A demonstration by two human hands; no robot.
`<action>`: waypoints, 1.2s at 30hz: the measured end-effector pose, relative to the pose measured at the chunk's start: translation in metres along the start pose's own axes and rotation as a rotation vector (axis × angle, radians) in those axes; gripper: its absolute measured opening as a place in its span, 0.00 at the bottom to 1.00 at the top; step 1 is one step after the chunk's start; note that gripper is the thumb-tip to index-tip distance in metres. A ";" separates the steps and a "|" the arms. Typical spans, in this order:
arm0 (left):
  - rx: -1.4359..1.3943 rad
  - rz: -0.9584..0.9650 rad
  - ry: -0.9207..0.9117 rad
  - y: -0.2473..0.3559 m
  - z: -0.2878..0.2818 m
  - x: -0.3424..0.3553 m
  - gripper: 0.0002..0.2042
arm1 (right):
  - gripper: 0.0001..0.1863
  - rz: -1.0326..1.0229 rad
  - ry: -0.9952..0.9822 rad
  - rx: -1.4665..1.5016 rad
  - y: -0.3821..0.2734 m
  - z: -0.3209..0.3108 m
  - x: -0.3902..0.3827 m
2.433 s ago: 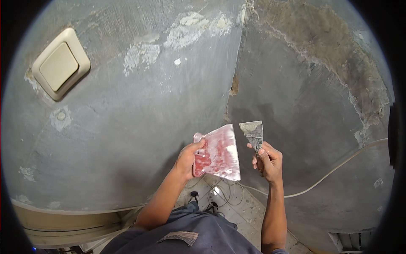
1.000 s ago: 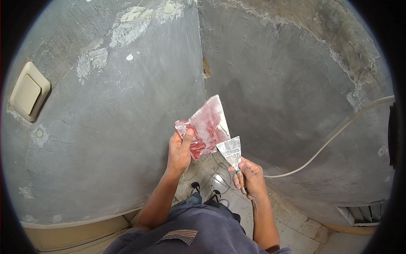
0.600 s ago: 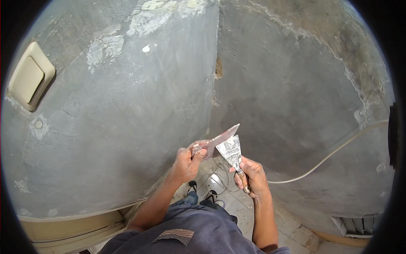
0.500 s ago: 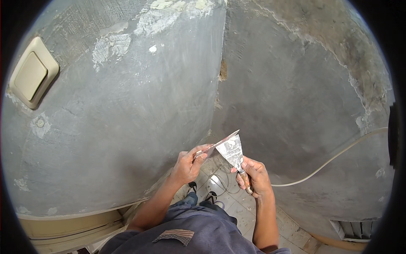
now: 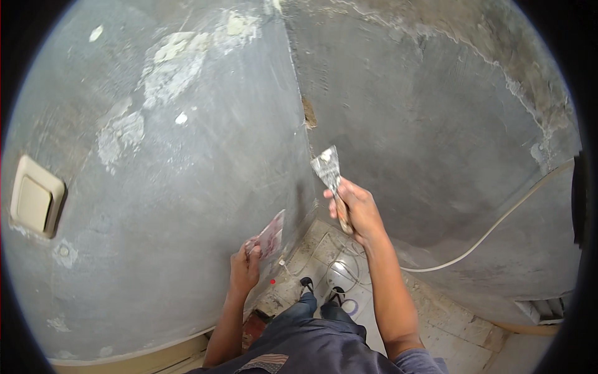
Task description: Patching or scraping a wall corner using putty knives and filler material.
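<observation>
My right hand is closed round the wooden handle of a putty knife. Its metal blade points up toward the wall corner and carries a dab of white filler near the tip. Lower down on the left, my left hand grips a flat, thin, reddish-smeared plate between thumb and fingers. That plate is tilted and close to the left wall; I cannot tell whether it touches. At the corner, a brown broken patch lies just above the blade.
A cream light switch sits on the left wall, with rough white patches above. A pale cable droops along the right wall and coils on the tiled floor by my feet. A vent is low on the right.
My hands have parted: the putty knife has risen toward the corner, while the plate has dropped to the left. The view has shifted, so the light switch sits lower in the picture.
</observation>
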State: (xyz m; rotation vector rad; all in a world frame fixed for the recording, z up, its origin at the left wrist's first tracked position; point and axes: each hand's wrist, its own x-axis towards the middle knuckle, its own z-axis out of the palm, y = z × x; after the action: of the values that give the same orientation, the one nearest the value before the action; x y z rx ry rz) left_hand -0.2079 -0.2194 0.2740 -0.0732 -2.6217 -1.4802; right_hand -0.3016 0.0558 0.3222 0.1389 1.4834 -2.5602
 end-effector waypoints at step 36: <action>-1.171 -0.459 0.139 -0.015 0.104 0.066 0.13 | 0.19 -0.338 -0.051 -0.723 -0.054 0.006 0.068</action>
State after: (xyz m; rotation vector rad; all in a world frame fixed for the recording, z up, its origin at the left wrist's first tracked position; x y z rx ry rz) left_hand -0.2843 -0.1397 0.2171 0.5152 -1.3692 -2.8018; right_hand -0.3790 0.0695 0.3593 -0.2945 2.4597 -2.0292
